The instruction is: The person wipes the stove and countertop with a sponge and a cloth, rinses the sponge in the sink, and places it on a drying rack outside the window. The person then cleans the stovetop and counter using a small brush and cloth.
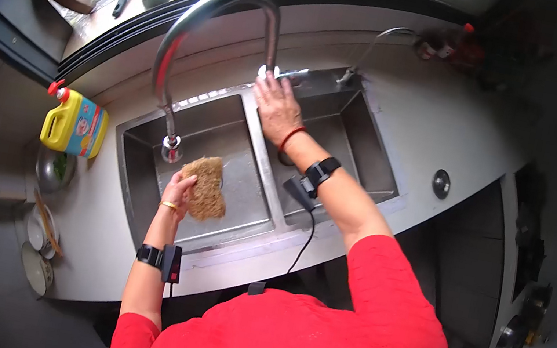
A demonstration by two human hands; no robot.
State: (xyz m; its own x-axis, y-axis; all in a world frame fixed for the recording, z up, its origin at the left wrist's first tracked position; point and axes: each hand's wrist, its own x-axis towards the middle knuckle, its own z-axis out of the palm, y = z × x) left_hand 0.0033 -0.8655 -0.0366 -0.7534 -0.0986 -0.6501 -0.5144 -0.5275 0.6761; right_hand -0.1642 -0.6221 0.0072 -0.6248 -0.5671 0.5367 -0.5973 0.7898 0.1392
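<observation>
My left hand (179, 190) is closed on the edge of a brown fibrous scrubbing pad (207, 190), with the thumb on top. I hold the pad over the left sink basin (247, 168), just below and right of the spout head (171, 148). Between the two basins at the back, my right hand (279, 108) reaches to the base of the tall faucet (272, 39). Its fingers stretch out and touch the faucet base beside the handle (298, 73). Whether any water runs from the spout I cannot tell.
On the left counter stands a yellow detergent jug (76, 123) with a red cap. Near it are a metal bowl (56, 168) and stacked dishes (43, 229). A thin second tap (371, 49) rises behind the right basin (363, 137). A round metal lid (441, 184) lies at the right.
</observation>
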